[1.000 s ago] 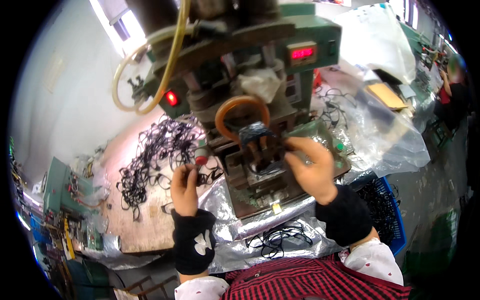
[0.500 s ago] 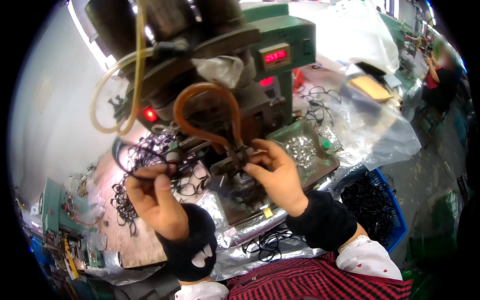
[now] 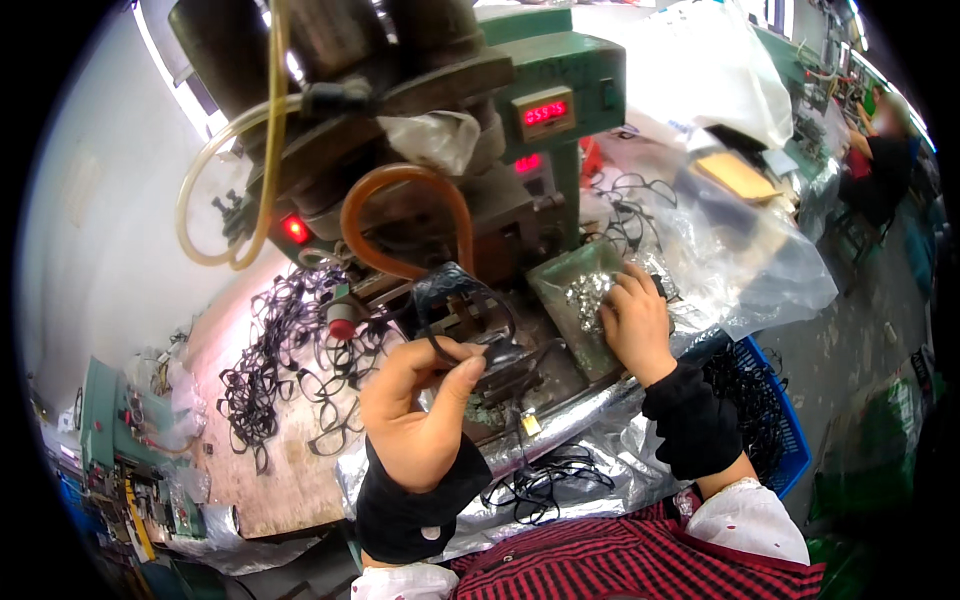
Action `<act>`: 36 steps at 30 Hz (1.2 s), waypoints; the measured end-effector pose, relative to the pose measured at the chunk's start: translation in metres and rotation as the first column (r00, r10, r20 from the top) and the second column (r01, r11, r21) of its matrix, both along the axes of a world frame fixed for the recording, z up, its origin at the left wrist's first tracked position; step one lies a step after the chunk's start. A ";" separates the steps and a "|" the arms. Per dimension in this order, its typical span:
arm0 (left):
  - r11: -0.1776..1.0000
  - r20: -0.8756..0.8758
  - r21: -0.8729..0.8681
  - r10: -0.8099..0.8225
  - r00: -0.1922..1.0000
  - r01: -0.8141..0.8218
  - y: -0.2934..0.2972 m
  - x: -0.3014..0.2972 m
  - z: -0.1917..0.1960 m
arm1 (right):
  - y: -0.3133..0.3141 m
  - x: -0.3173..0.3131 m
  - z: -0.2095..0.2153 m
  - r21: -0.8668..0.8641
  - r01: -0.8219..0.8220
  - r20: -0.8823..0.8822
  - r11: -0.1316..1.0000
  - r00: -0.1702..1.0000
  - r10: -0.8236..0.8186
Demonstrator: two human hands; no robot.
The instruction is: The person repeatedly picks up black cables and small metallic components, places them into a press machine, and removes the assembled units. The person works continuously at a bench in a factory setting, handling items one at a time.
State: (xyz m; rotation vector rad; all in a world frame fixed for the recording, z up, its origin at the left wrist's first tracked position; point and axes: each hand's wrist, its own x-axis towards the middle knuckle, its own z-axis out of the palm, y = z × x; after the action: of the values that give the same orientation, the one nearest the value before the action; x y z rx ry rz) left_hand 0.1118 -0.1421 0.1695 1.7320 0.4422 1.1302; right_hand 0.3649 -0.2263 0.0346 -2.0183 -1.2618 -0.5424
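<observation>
My left hand [image 3: 425,410] pinches a black eyeglass frame [image 3: 450,283] between thumb and forefinger, holding it over the front of the green machine [image 3: 572,85]. Behind the frame hangs an orange-brown loop of tubing [image 3: 462,210] from the machine. My right hand [image 3: 640,325] reaches into a green metal tray [image 3: 556,275] to the right, its bent fingers among small shiny metal pieces [image 3: 588,292]. The fingertips are partly hidden, so whatever they grip does not show.
Many black eyeglass frames [image 3: 255,395] lie piled on the table to the left, near a red button [image 3: 342,328]. A blue crate [image 3: 800,440] of black frames stands at the lower right. Clear plastic bags [image 3: 770,270] lie at the right; another person [image 3: 885,150] sits farther off.
My left hand has moved right with the eyeglass frame, from above the pile to the machine's front. My right hand has left the tubing's lower end and moved right into the tray.
</observation>
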 end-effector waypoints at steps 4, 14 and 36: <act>0.996 0.030 -0.085 0.028 0.999 -0.025 -0.014 0.001 0.008 | 0.011 0.003 0.022 0.130 -0.034 -0.122 0.991 0.991 0.050; 0.999 -0.062 0.041 0.012 0.998 -0.010 0.002 0.006 -0.002 | 0.018 0.005 0.009 0.142 0.048 -0.323 0.989 0.946 0.000; 0.675 -0.849 0.508 0.496 -0.180 -0.535 0.141 -0.218 -0.140 | 0.035 -0.014 0.002 0.535 -0.027 -0.777 0.845 0.378 0.504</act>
State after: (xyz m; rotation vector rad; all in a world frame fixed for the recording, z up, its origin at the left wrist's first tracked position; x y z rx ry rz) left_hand -0.1057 -0.0007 0.0294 2.1136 2.2727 0.0823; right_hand 0.3507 -0.1910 0.0369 -1.2594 -0.6307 0.4274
